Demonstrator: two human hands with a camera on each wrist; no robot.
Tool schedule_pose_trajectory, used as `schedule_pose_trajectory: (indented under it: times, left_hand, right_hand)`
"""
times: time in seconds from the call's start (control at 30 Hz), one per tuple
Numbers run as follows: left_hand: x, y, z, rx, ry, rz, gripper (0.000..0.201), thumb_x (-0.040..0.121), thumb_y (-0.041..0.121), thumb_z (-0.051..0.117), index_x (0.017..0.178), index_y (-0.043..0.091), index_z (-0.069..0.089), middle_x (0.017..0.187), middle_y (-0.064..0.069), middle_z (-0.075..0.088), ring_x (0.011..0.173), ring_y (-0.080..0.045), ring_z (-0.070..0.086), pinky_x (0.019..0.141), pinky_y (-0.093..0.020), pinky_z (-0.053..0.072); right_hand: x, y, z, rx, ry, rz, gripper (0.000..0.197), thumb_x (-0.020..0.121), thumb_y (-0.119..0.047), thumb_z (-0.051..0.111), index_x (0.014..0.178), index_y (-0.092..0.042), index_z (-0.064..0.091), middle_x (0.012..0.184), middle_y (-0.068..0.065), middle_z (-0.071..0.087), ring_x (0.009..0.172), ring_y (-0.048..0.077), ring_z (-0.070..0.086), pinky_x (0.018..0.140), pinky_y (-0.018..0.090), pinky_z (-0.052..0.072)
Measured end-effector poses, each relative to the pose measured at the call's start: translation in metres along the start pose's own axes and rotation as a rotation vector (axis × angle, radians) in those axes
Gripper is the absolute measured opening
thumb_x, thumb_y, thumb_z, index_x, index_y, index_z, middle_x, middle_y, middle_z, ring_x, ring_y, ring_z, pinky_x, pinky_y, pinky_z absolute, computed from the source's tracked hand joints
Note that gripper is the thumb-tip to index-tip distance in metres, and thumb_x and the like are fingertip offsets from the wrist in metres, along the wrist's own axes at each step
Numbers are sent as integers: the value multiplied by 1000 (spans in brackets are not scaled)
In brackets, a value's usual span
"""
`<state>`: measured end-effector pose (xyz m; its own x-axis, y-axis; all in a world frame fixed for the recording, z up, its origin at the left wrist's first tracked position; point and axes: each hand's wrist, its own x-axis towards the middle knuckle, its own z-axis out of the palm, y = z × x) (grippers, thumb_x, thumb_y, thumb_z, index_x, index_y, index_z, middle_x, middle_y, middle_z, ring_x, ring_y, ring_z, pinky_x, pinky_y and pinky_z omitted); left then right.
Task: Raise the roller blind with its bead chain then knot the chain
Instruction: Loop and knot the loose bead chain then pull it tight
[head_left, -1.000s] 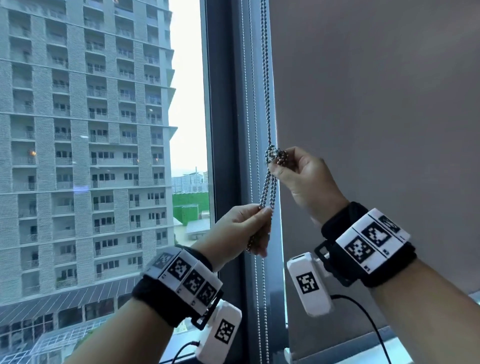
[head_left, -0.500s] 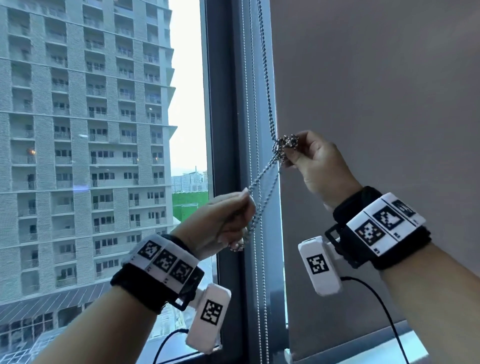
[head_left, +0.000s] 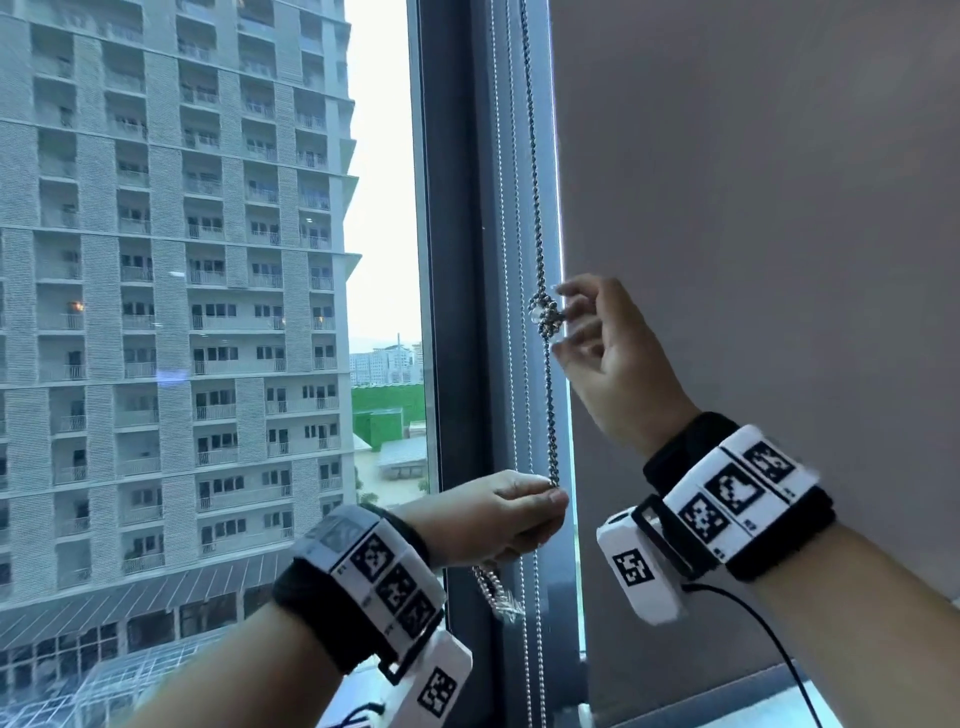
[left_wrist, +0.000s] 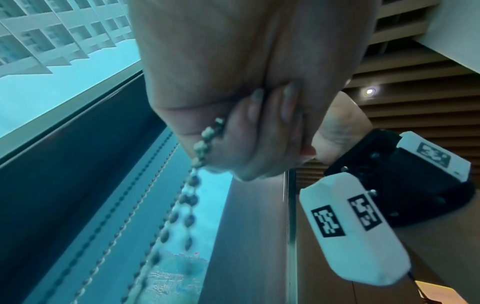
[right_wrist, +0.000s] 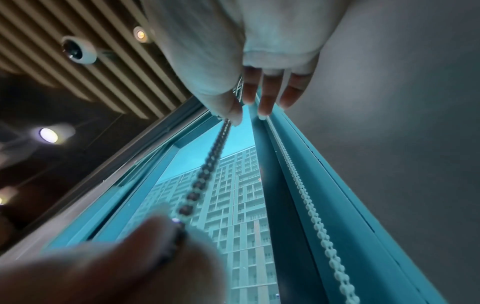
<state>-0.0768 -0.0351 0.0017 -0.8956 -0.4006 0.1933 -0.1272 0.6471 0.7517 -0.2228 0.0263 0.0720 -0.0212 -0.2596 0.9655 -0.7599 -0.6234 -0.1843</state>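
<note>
A metal bead chain (head_left: 540, 249) hangs doubled along the dark window frame, with a tight knot (head_left: 545, 317) at mid height. My right hand (head_left: 563, 322) is just right of the knot, fingers spread and straight, their tips at most brushing it. In the right wrist view the right hand (right_wrist: 244, 102) shows straight fingers above the taut chain (right_wrist: 205, 174). Lower down, my left hand (head_left: 551, 491) pinches both strands, and a short tail (head_left: 493, 592) dangles under it. The left wrist view shows the left hand's (left_wrist: 221, 142) fingers curled round the chain (left_wrist: 192, 197). The grey roller blind (head_left: 753, 208) covers the right pane.
A thinner white bead chain (head_left: 505, 208) runs down the frame (head_left: 457, 260) just left of the metal one. Window glass (head_left: 208, 312) on the left shows a high-rise outside. A sill (head_left: 821, 696) lies at the bottom right. A dome camera (right_wrist: 78, 50) hangs from the slatted ceiling.
My left hand has pulled the chain down and rightward, so the strands below the knot now hang straight and taut. My right hand's fingers have spread away from the knot they were pinching.
</note>
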Motion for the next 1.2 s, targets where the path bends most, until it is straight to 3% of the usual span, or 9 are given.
schedule_pose_trajectory:
  times: [0.17, 0.33, 0.47, 0.57, 0.87, 1.07, 1.1, 1.13, 1.2]
  left_hand:
    - [-9, 10, -2, 113, -66, 16, 43, 97, 39, 38, 57, 25, 49, 44, 13, 37, 40, -5, 28, 40, -20, 25]
    - [-25, 36, -24, 106, -96, 115, 32, 96, 33, 43, 76, 18, 63, 56, -2, 30, 48, -13, 25, 44, -22, 22]
    - [-31, 53, -48, -67, 187, 285, 11, 92, 19, 50, 98, 25, 56, 59, 6, 40, 49, -8, 30, 43, -19, 26]
    - [-28, 64, -60, -156, 333, 410, 18, 86, 8, 45, 84, 24, 53, 57, 10, 39, 48, -6, 29, 43, -16, 25]
    - [10, 83, -72, 331, 838, 532, 29, 81, 13, 45, 86, 24, 72, 70, 4, 49, 49, 1, 41, 51, -22, 30]
    - [28, 114, -66, 242, 811, 466, 27, 95, 22, 50, 105, 7, 69, 56, 20, 65, 51, 14, 52, 57, -8, 37]
    - [30, 117, -62, 178, 769, 444, 28, 96, 22, 49, 107, 5, 68, 51, 29, 42, 46, 13, 50, 52, -4, 35]
    - [32, 120, -58, 98, 727, 425, 29, 95, 23, 49, 107, 3, 67, 88, 6, 56, 42, 10, 49, 47, -3, 33]
    - [36, 119, -52, -45, 682, 418, 27, 93, 27, 54, 102, 7, 69, 55, 8, 64, 44, 1, 44, 43, -9, 32]
  right_hand:
    - [-2, -3, -3, -587, -27, -352, 53, 73, -7, 66, 121, -24, 54, 134, 1, 50, 121, 22, 45, 90, 37, 42]
    - [3, -1, -11, -708, -54, -570, 12, 89, -22, 56, 83, -16, 64, 105, 1, 70, 124, 22, 54, 86, 36, 38]
    - [9, -2, -15, -508, -1, -315, 25, 90, -28, 45, 76, -13, 59, 73, 5, 62, 85, 26, 59, 76, 37, 37]
    - [16, -8, -22, -268, 29, -171, 34, 93, -29, 38, 73, -6, 53, 54, 0, 42, 53, 22, 41, 57, 35, 36]
    - [32, -28, -22, 246, -5, 69, 22, 81, -17, 52, 67, -1, 57, 51, 4, 42, 47, 10, 37, 49, 22, 34]
    - [37, -30, -16, 1047, 121, 387, 24, 97, -16, 39, 76, -16, 50, 60, -2, 43, 52, 11, 44, 58, 31, 50]
    - [37, -31, -14, 1137, 140, 422, 25, 98, -18, 37, 76, -16, 50, 61, -2, 43, 50, 10, 44, 58, 32, 50]
    - [38, -31, -12, 1202, 154, 452, 26, 98, -19, 37, 77, -16, 50, 61, -2, 44, 49, 9, 45, 57, 32, 51]
    - [39, -30, -8, 1276, 176, 498, 25, 98, -21, 38, 78, -15, 50, 61, -2, 44, 47, 8, 46, 55, 30, 51]
